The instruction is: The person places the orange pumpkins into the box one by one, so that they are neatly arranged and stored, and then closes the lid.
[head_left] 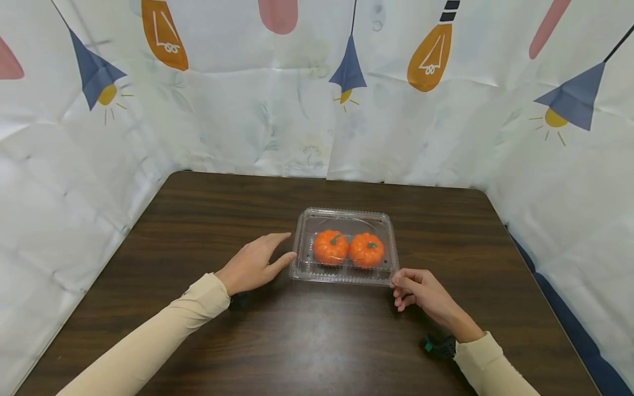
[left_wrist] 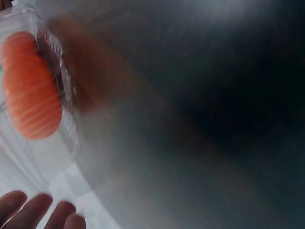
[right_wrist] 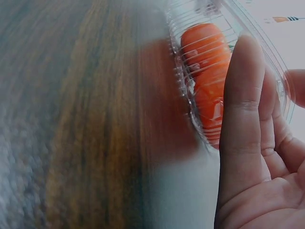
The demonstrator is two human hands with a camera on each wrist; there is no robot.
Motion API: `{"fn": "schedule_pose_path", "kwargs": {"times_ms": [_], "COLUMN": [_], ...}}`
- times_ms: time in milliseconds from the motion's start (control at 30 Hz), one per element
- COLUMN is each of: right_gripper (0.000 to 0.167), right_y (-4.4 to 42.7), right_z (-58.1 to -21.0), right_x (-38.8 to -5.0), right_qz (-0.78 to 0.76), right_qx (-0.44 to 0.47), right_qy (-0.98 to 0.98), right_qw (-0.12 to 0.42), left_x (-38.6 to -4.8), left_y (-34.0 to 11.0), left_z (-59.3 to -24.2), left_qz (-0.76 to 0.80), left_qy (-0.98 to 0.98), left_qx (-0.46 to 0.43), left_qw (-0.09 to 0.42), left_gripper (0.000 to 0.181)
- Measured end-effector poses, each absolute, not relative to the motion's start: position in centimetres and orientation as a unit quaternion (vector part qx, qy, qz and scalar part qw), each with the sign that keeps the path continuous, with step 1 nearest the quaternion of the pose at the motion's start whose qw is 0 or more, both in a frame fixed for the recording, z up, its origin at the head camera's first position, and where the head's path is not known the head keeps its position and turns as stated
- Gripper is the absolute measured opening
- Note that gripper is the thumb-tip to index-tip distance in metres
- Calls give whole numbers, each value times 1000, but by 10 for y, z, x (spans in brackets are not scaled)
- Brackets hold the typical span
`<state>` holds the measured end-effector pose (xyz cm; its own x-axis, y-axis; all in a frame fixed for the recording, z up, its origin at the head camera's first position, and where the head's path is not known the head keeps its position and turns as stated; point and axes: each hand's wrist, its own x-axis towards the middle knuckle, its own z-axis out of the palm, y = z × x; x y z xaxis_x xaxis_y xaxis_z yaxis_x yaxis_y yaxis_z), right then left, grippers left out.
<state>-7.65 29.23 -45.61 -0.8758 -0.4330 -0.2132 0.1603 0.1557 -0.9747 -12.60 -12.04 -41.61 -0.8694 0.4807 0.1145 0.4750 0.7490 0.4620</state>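
On the table lies a clear plastic clamshell container, its see-through top over two small orange pumpkins with green stems. My right hand pinches its near right corner between thumb and fingers. In the right wrist view, the fingers lie along the container's edge, and the orange pumpkins show through the ribbed wall. My left hand is just off the container's left side, thumb and fingers spread apart. Fingertips of that hand appear low in the left wrist view, holding nothing.
The dark wood-grain table reflects light near its front. White cloth printed with lamps and bulbs hangs behind it and at both sides. Something dark blue lies beyond the table's right edge. A dark wrist device sits at the right wrist.
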Motion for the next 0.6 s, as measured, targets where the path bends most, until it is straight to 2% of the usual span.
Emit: {"fn": "schedule_pose_path", "kwargs": {"times_ms": [233,600], "right_gripper": [41,39], "right_y": [293,291], "right_z": [-457,-459], "right_x": [-77,-77], "right_qz": [-641,-646], "right_qx": [-94,-94], "right_qy": [726,721], "right_qw": [232,230], "left_x": [-119,-117], "left_y": [-119,-116], "left_z": [-431,-447], "left_qz": [324,343], "left_qy": [920,910], "left_qx": [216,224], "left_qw": [48,57], "left_gripper": [55,41]}}
